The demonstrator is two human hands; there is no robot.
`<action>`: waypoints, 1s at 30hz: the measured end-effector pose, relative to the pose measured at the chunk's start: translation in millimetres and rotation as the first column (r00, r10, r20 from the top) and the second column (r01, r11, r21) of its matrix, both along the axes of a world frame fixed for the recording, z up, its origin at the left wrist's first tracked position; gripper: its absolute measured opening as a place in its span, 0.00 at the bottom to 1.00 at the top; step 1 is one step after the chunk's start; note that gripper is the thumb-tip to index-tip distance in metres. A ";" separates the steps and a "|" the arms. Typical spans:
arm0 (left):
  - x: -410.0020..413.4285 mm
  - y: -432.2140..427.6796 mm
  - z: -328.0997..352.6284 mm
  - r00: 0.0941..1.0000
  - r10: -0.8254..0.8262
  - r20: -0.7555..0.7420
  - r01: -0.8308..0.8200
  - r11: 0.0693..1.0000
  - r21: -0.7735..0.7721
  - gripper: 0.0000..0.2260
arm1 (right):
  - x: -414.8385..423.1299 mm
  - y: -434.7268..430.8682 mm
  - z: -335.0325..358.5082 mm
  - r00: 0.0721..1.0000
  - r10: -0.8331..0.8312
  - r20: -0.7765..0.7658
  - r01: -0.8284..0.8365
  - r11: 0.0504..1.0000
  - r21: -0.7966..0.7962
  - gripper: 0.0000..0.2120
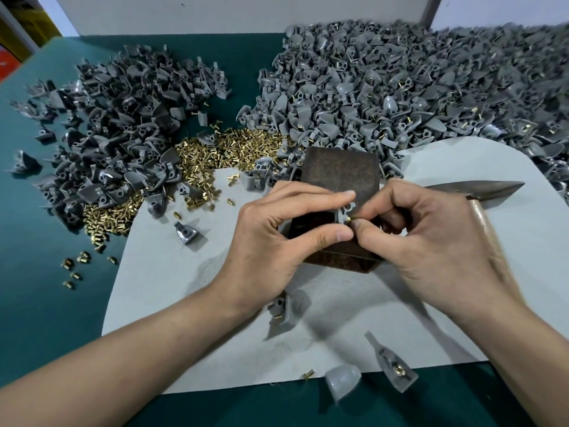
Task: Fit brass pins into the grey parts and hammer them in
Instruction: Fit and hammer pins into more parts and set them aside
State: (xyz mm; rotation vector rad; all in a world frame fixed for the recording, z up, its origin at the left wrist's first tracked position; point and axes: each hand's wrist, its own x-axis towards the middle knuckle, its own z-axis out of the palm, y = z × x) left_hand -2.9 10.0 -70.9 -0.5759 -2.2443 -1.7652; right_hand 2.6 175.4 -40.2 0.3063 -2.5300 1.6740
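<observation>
Now left grip [268,245] pinches one grey part [344,211] — right grip [431,238] pinches one brass pin [349,217], over one block [338,167].

- A table [46,303] with a dark teal top filled most of the view, its bare surface showing at 9 o'clock and along 6 o'clock.
- A pale grey sheet [172,303] with rounded corners lay flat on that top, spreading from the centre toward 4 o'clock.
- A plain off-white wall panel [215,13] stood upright along the table's far edge at 12 o'clock.
- At 1 o'clock a brighter white panel [508,10] met it at a vertical edge.
- Past the table's corner at 10 o'clock showed blurred yellow and orange shapes [9,35], too unclear to identify.
- The light was soft and even, casting only faint shadows on the sheet.
</observation>
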 end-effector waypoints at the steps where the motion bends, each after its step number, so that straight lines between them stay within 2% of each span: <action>1: 0.1 0.1 0.0 1.000 -0.004 0.004 0.004 1.000 0.005 0.17 | 0.1 -0.3 -0.3 1.000 0.001 -0.005 -0.001 1.000 -0.002 0.03; 8: 0.4 1.0 0.3 1.000 -0.012 0.019 0.011 1.000 0.026 0.17 | -2.6 0.9 -5.1 0.998 0.020 -0.057 -0.019 0.999 0.029 0.07; 13: 0.8 1.0 -0.5 1.000 -0.012 -0.013 0.012 1.000 0.012 0.17 | -3.2 1.4 -6.8 0.997 0.034 -0.073 -0.032 0.999 0.027 0.03; 24: -0.9 -1.0 -1.1 1.000 -0.023 0.021 0.022 1.000 0.018 0.15 | -2.7 7.7 -7.8 0.996 0.087 -0.037 -0.087 0.996 -0.008 0.07; 30: -0.2 -2.6 -0.4 1.000 -0.026 0.017 0.027 1.000 -0.016 0.15 | -4.3 9.6 -12.3 0.995 0.082 -0.063 -0.081 0.997 0.020 0.02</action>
